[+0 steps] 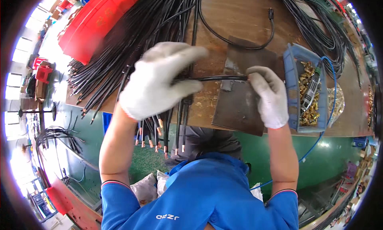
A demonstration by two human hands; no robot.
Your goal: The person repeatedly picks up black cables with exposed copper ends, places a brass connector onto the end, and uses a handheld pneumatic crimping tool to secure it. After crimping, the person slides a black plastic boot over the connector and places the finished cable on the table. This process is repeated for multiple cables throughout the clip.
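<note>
A black cable (219,78) runs level between my two gloved hands over the workbench. My right hand (272,96) pinches its right end between thumb and fingers. My left hand (153,81) is at the cable's other side, thumb and fingers spread apart; the cable passes between them without being gripped. Beneath the right hand lies a dark flat mat (239,106) with small grey metal pieces on it. Several black cables (184,130) with bare copper ends hang over the bench's near edge, below my left hand.
A large pile of black cables (107,66) covers the bench's left, beside a red bin (99,24). At right, a blue bin (292,86) holds brass-coloured terminals (309,118) and a hand-held tool (311,90) with a blue hose (334,86). Coiled cables (319,30) lie far right.
</note>
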